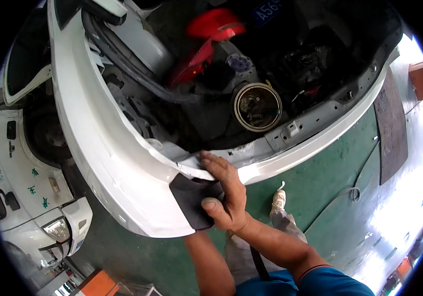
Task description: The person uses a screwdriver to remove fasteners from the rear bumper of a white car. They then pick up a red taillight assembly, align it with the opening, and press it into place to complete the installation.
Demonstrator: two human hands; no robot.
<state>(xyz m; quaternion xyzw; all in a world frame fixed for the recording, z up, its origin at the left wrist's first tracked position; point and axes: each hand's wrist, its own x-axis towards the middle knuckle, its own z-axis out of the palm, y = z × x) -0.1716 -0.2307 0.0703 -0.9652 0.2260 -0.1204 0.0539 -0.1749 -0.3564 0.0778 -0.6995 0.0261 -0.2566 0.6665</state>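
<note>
At the rear corner of a white car body point(117, 167), my right hand point(226, 190) lies across the rim of the open trunk. Its fingers stretch over the metal lip and its thumb stands apart, beside a dark grey smooth section point(192, 200) set into the corner. Whether that section is a lamp or a bare recess I cannot tell. My left forearm reaches up under the same corner; my left hand is hidden behind the bodywork. Inside the trunk are two red pieces that look like tail lamps, one point(216, 24) farther back and blurred, the other point(192, 64) nearer.
A round open tin with a gold rim point(257, 107) sits in the trunk, with a dark rubber seal point(127, 64) along its left side. Another white vehicle point(29, 172) stands at the left. A cable point(332, 202) and a dark mat point(391, 133) lie on the green floor.
</note>
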